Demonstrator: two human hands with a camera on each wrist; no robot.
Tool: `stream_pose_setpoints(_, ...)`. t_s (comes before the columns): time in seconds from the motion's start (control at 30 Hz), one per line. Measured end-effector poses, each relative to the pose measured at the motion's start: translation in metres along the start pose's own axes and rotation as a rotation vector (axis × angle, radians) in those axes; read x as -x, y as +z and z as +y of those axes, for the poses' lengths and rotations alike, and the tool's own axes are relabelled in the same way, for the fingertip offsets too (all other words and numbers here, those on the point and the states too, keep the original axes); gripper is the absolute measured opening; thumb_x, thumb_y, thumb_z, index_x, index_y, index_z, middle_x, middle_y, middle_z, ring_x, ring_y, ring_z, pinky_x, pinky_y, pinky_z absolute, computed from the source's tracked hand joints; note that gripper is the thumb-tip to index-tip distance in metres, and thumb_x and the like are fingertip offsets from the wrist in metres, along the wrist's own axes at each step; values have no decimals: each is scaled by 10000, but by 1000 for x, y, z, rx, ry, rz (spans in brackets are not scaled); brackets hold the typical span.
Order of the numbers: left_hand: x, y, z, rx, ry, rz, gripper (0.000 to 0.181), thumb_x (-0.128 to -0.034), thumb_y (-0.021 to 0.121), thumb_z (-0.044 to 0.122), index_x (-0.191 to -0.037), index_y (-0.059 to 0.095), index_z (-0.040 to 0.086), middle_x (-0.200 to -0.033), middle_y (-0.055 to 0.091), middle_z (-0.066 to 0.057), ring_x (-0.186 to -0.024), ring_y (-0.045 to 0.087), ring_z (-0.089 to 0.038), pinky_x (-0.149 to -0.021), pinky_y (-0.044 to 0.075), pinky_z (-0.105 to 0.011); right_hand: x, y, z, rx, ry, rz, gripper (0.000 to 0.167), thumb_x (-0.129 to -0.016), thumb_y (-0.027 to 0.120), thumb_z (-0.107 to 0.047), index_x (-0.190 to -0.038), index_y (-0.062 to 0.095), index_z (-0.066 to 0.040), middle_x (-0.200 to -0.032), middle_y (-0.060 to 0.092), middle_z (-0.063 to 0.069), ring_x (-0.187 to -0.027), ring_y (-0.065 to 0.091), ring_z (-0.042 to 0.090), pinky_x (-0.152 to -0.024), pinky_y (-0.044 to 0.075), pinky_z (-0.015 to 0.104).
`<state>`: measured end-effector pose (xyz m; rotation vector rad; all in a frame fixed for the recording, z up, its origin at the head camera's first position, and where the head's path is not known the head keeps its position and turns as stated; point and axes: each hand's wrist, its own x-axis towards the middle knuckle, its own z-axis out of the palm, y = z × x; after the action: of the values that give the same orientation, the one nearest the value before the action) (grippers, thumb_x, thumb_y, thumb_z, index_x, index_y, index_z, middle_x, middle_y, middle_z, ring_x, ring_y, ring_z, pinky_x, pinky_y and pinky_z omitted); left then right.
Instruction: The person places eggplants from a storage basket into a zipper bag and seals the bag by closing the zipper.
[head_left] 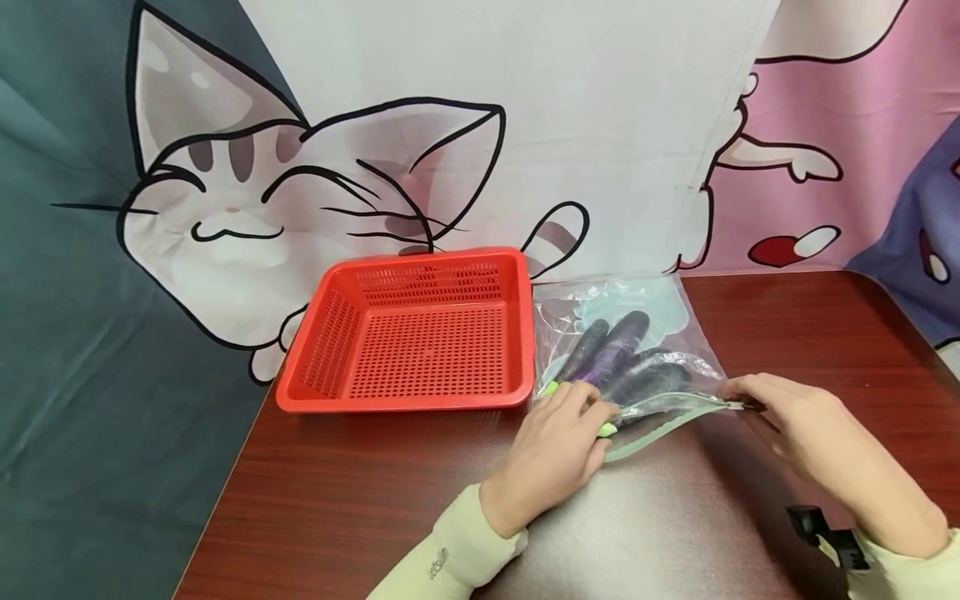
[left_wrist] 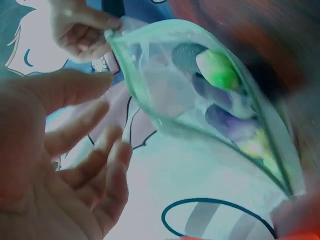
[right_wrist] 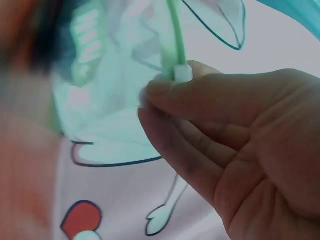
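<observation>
A clear zip bag point(head_left: 551, 317) with a pale green zip edge lies on the table, holding several dark purple eggplants point(head_left: 611, 350) with bright green stem ends. Its mouth gapes toward the person, as the left wrist view shows. At the left side of that mouth is my left hand point(head_left: 558, 442), close to the green stems. In the left wrist view the fingers of this left hand point(left_wrist: 65, 145) are loosely bent, with nothing between them. My right hand point(head_left: 795, 417) pinches the bag's right corner between thumb and forefinger, beside the white zip slider point(right_wrist: 183, 73).
A red plastic basket point(head_left: 521, 333) with perforated walls stands just left of the bag, nothing in it. Behind the brown table point(head_left: 360, 483) hangs a cloth point(head_left: 637, 125) printed with cartoon cats. A black strap piece point(head_left: 825, 533) is on the right wrist.
</observation>
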<state>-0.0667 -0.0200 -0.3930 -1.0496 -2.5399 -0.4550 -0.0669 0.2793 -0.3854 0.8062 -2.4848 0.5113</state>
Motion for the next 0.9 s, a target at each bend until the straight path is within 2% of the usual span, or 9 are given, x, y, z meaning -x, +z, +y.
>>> stream_pose_setpoints(0.17,-15,5,8,-26,-42,63,462,-843,784,373,-1239,665,167,-1219,597,27,-1166,542,-142,-984,412,-283,-13,-6,-1,7,-16,30,636,-1019,269,-594,-964,722,-151,-841,703,-36,-690,638,118,-698,443,126)
stream_pose_setpoints(0.3,-27,12,17,-42,-39,63,515,-877,745,427,-1304,637,159,-1267,609,47,-1212,542,-116,-1040,377,-275,-20,-8,0,-11,-8,51,640,-1002,303,-619,-915,738,-157,-801,701,-38,-664,602,38,-647,449,116)
stream_pose_setpoints(0.47,-39,19,26,-50,-12,58,501,-893,734,419,-1324,633,184,-1292,624,89,-1241,543,-59,-1076,344,-239,-26,-7,1,-52,-10,67,580,-990,381,-616,-859,731,-173,-754,680,-74,-612,535,-72,-562,452,130)
stream_pose_setpoints(0.67,-50,25,31,-45,11,81,443,-906,731,339,-1315,653,189,-1271,649,105,-1230,561,-34,-1047,368,-210,-28,-6,0,-72,-16,94,536,-985,416,-614,-805,715,-208,-707,676,-92,-564,509,-93,-508,432,150)
stream_pose_setpoints(0.9,-59,32,37,-40,-40,157,350,-895,723,285,-1239,707,222,-1239,646,81,-1164,578,-82,-925,428,-216,-28,-5,0,-81,-31,83,550,-1002,396,-595,-815,731,-201,-722,689,-87,-598,512,-106,-536,423,129)
